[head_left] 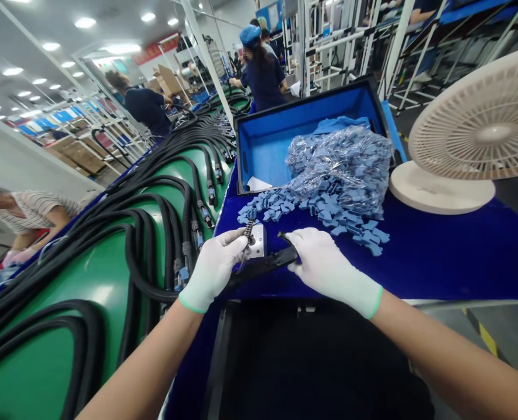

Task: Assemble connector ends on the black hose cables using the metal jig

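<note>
My left hand [215, 265], in a white glove, is closed around the connector end [249, 228] of a black cable [259, 265], holding it over a small metal block [258, 241] on the blue table. My right hand [324, 262], also gloved, grips the same black cable a little to the right, its fingers curled over it. Just beyond both hands lies a loose pile of small blue plastic clips [311, 207], spilling from a clear bag [342, 166] full of them.
A blue bin [268, 146] stands behind the bag. A white fan [473, 134] sits at the right. Many black cables [154, 204] lie on a green conveyor [101, 274] to the left. Other workers stand further back and at the far left.
</note>
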Demonstrator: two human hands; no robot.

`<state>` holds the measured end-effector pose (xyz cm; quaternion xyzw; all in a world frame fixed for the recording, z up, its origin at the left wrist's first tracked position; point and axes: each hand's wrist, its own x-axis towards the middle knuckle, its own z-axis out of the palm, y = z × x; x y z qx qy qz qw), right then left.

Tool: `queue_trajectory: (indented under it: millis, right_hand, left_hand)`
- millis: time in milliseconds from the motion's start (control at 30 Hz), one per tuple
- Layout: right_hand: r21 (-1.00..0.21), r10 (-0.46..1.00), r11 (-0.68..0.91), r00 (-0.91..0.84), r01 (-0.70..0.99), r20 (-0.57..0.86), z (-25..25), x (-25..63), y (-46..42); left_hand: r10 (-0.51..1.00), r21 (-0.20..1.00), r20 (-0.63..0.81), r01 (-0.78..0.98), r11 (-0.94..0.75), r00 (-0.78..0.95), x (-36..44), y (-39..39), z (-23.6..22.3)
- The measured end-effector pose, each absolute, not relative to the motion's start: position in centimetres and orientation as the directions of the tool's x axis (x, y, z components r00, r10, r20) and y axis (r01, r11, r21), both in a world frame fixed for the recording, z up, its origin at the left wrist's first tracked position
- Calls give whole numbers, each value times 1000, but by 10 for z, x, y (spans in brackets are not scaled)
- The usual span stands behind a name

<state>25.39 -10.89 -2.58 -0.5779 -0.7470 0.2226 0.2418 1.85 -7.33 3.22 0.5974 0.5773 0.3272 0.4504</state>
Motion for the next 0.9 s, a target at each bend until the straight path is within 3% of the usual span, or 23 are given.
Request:
queue_trajectory:
  millis: [100, 200, 367, 567, 700, 767, 900]
  right_hand:
    - [-936, 945, 126, -326, 329, 13, -25, 252, -111]
    - [-994, 920, -107, -380, 0, -99, -27, 241, -112]
    - [-995, 949, -88, -306, -39, -72, -35, 223, -115]
    - [-947, 855, -255, -504, -195, -127, -40, 217, -116]
    - [-986, 912, -113, -406, -120, -56, -35, 222, -118]
    - [-990, 925, -91, -379, -109, -43, -36, 223, -118]
    - [-950, 958, -148, -277, -274, -69, -44, 215, -122]
  left_hand:
    - [978, 920, -78, 392, -4, 193, 19, -82, 36]
    - [942, 828, -61, 543, -137, 330, 19, -93, 40]
    - [878, 701, -50, 643, -309, 476, 16, -107, 30]
    - [781, 652, 81, 559, -512, 620, 11, -107, 14]
    - [895, 816, -95, 549, -180, 435, 10, -91, 4]
    - [928, 811, -134, 576, -99, 348, 12, -90, 0]
    - [964, 622, 141, 737, -264, 227, 20, -118, -5]
